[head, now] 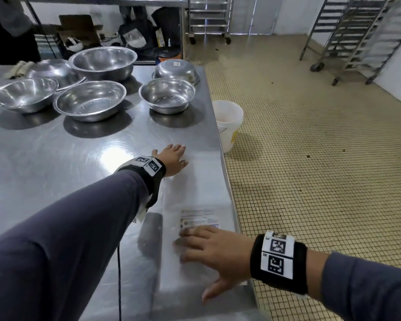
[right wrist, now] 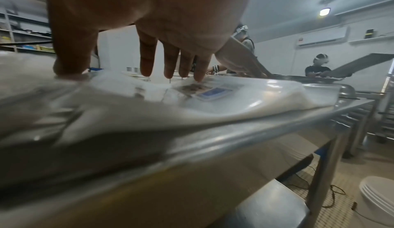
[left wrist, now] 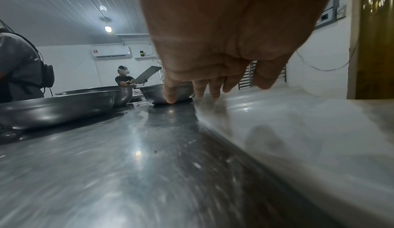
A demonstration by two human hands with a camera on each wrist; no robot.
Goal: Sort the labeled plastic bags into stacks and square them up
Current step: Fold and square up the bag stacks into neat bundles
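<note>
Steel bowls (head: 90, 99) stand grouped at the far end of the steel table (head: 56, 158); the upright ones hold nothing I can see, and one bowl (head: 176, 71) by the table's right edge sits upside down with a small sticker on its base. A white bucket (head: 228, 123) stands on the tiled floor beside the table, its inside pale, contents unclear.

The plastic bags (head: 195, 193) lie flat in a stack along the near right edge of the table, a printed label (head: 199, 220) facing up. The left hand (head: 171, 161) lies flat, fingers straight, on the stack's far end. The right hand (head: 214, 253) presses its spread, straight fingers on the near end, just below the label.

The right wrist view alone shows the stack's edge (right wrist: 213, 112) lifting slightly over the table's rim, and stacked white plates (right wrist: 377, 196) low on the right. The left wrist view alone shows fingertips (left wrist: 170, 96) touching down, though blur hides exactly where on the bags.
</note>
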